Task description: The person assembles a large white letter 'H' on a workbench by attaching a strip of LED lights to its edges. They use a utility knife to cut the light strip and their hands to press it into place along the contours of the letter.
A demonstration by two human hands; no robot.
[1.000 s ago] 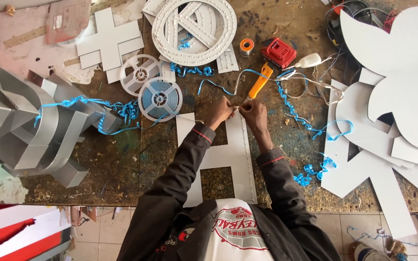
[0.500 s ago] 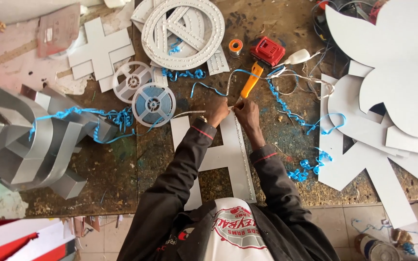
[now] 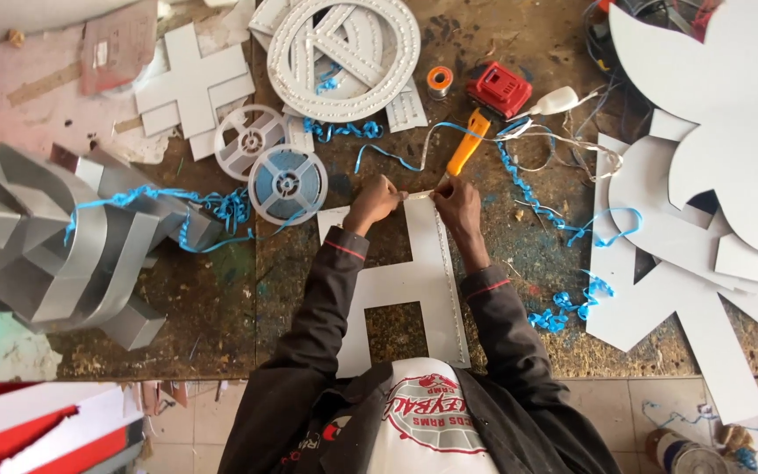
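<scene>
— What's the person at the counter [image 3: 221, 325] got hold of?

— Both hands are up at the far end of a flat white letter-shaped panel [image 3: 414, 281] that lies at the near edge, right in front of them. The left hand [image 3: 375, 202] is closed, fingers pinched on a thin pale strip [image 3: 418, 197] at the panel's top edge. The right hand [image 3: 456, 197] is closed too, pinching the same strip from the other side, so the two hands nearly meet.

— Any tool in play?

— A yellow-handled utility knife [image 3: 467, 145] lies just beyond the right hand; whether the fingers touch it I can't tell from here. Past it sits a red block-shaped battery [image 3: 499, 89], and beside that a small orange roll [image 3: 439, 81].

— And the rest of the counter?

— To the left of the hands, two reels: a blue-wound one [image 3: 288, 184] and an empty white one [image 3: 250, 140] touching it. Blue ribbon scraps [image 3: 519, 175] curl across the middle. At the far edge, a round white sign face [image 3: 344, 44] studded with small dots. Grey channel letters [image 3: 54, 237] pile up at the left end, and white cut-out sheets [image 3: 712, 175] overlap at the right end.
</scene>
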